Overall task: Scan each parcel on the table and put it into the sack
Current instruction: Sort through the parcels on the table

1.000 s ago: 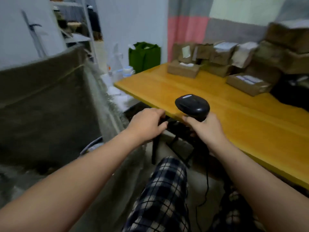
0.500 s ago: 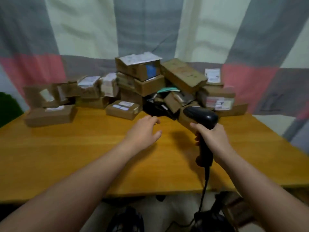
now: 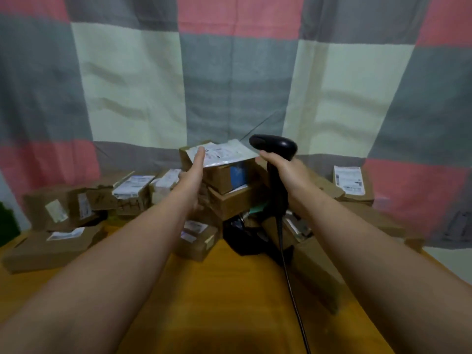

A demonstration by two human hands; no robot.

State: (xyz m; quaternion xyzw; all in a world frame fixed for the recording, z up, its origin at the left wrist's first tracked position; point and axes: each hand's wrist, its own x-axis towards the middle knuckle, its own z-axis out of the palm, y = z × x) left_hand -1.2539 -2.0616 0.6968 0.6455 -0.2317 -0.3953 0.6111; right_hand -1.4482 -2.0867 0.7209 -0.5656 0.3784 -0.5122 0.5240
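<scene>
While right hand [image 3: 291, 175] grips scanner [image 3: 273, 146], left hand [image 3: 194, 167] flat against top parcel [image 3: 224, 155], boxes [image 3: 51, 249] heaped around, curtain [image 3: 127, 85] behind.

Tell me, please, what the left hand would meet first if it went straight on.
The white label on the topmost box; the fingertips of the left hand look nearly on it, though depth is unclear.

parcel labels [image 3: 222, 154] printed, blurred, no text readable

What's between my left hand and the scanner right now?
In the head view, the top parcel, white label up, fills that gap; the left hand reaches its label, the right hand grips the scanner.
</scene>
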